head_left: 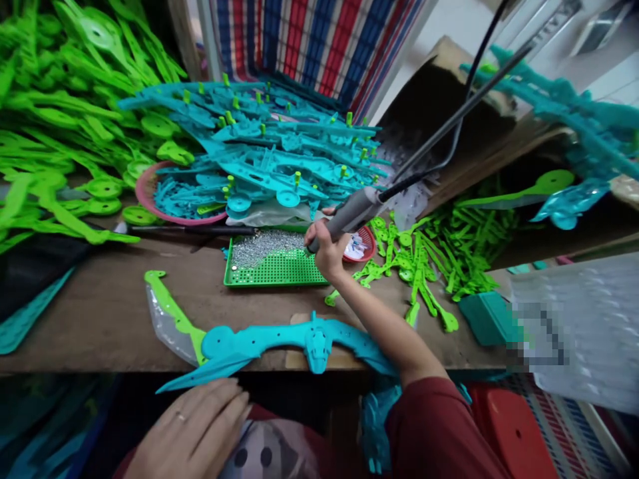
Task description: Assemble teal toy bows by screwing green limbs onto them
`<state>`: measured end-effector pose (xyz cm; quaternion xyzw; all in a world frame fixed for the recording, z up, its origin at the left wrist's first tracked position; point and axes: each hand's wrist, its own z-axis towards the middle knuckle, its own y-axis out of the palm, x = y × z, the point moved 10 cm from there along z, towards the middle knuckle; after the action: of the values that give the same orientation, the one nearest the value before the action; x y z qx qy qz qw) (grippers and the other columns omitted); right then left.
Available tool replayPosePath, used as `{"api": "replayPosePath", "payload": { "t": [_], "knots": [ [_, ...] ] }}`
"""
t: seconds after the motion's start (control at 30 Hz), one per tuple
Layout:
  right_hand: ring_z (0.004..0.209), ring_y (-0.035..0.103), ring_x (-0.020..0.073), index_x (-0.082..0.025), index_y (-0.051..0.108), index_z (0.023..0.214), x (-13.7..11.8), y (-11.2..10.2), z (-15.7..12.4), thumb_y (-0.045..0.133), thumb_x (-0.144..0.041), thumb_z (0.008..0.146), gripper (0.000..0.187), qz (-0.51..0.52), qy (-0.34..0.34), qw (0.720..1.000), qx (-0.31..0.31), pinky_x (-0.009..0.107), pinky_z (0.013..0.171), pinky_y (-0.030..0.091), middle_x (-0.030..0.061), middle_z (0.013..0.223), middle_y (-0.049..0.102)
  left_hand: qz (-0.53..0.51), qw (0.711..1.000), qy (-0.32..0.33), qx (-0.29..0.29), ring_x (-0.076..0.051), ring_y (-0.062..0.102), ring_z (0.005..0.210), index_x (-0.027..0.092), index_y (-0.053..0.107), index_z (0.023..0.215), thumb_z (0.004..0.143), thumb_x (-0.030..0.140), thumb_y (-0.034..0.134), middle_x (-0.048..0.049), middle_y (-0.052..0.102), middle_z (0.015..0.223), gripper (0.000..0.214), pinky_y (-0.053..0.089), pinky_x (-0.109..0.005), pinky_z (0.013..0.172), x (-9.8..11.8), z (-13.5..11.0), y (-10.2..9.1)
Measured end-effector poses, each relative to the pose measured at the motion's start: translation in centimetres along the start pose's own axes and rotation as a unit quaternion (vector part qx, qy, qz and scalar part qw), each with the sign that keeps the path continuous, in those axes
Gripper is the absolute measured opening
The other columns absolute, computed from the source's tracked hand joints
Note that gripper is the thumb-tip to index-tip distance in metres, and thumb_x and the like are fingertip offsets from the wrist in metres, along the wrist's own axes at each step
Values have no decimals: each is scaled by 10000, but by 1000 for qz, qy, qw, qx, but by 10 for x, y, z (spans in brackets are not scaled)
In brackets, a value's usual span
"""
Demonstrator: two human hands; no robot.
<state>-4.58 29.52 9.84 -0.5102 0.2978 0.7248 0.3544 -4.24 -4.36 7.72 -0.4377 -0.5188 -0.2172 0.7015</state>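
Note:
My right hand (327,251) is wrapped round a grey electric screwdriver (352,214), whose cord and a metal rod run up to the upper right. It is above a green perforated tray (279,276) heaped with small metal screws (264,247). In front of me at the table's edge lies a blue bow-shaped plastic toy part (279,336), with a green and clear plastic blade piece (174,319) at its left end. My left hand (194,426) is just below that left end, its fingers stretched out and holding nothing. Whether its fingertips touch the part I cannot tell.
A large pile of blue parts (269,156) stands at the back, beside a pink basin (144,193) of small blue pieces. Green parts (74,113) fill the left; more green pieces (419,266) lie right. A small red basket (370,243) adjoins the tray. A red stool (509,426) stands below.

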Motion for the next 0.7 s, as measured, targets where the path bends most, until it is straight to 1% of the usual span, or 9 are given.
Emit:
{"api": "replayPosePath", "payload": {
  "t": [0.03, 0.07, 0.13, 0.2, 0.27, 0.33, 0.5, 0.6, 0.7],
  "knots": [
    [527, 488, 141, -288, 434, 1348, 4, 4, 0, 597, -624, 831, 637, 7, -3, 1000, -4, 327, 599, 475, -71, 629, 458, 17, 999, 17, 42, -320, 707, 1112, 324, 810, 1043, 858, 252, 685, -61, 793, 1086, 234, 442, -421, 1112, 6, 3, 4],
    [515, 478, 136, -285, 428, 1347, 8, 7, 0, 600, -621, 831, 639, 12, -6, 1000, -6, 323, 587, 468, -76, 623, 450, 46, 996, 43, 59, -311, 689, 1160, 315, 799, 1077, 899, 212, 629, -60, 781, 1137, 267, 414, -436, 1137, 13, 7, 13],
    [499, 470, 126, -281, 430, 1327, 12, 8, -1, 614, -604, 833, 618, 21, -13, 1000, -3, 311, 562, 454, -85, 612, 445, 149, 978, 140, 35, -293, 682, 1180, 288, 766, 1154, 914, 175, 612, -64, 754, 1218, 307, 439, -415, 1104, 34, 18, 40],
    [482, 475, 120, -271, 455, 1274, 15, 8, -1, 634, -579, 833, 567, 37, -24, 999, 7, 299, 536, 441, -95, 595, 456, 246, 941, 233, 15, -294, 683, 1172, 234, 744, 1177, 919, 166, 610, -91, 737, 1255, 299, 464, -410, 1061, 50, 28, 59],
    [462, 488, 116, -260, 479, 1207, 16, 8, 0, 667, -544, 827, 510, 61, -36, 997, 12, 288, 507, 424, -102, 575, 477, 302, 915, 265, 37, -310, 674, 1167, 164, 735, 1132, 943, 155, 575, -133, 732, 1244, 248, 456, -448, 1051, 54, 38, 57],
    [444, 497, 111, -258, 490, 1146, 16, 10, 1, 694, -514, 821, 461, 80, -46, 996, 11, 276, 489, 411, -110, 556, 494, 320, 910, 258, 50, -328, 658, 1163, 110, 719, 1089, 967, 165, 550, -168, 720, 1222, 216, 448, -482, 1035, 50, 46, 43],
    [415, 491, 94, -270, 492, 1067, 17, 8, 2, 718, -485, 815, 401, 107, -58, 992, 23, 255, 466, 401, -128, 533, 499, 332, 905, 268, 1, -323, 634, 1175, 99, 681, 1153, 998, 283, 531, -185, 678, 1266, 284, 436, -478, 1031, 33, 44, 20],
    [416, 493, 88, -269, 493, 1024, 20, 8, 2, 715, -461, 828, 353, 114, -62, 991, 22, 250, 464, 408, -128, 537, 512, 353, 889, 291, -5, -332, 629, 1203, 88, 666, 1212, 989, 292, 543, -203, 665, 1313, 326, 415, -489, 1064, 28, 38, 21],
    [407, 491, 86, -266, 497, 1017, 25, 9, 6, 714, -484, 822, 364, 100, -57, 993, 27, 245, 452, 411, -132, 528, 505, 384, 877, 288, -15, -346, 616, 1249, 90, 644, 1276, 986, 198, 500, -207, 631, 1387, 341, 379, -526, 1102, 22, 36, 34]
  ]
}}
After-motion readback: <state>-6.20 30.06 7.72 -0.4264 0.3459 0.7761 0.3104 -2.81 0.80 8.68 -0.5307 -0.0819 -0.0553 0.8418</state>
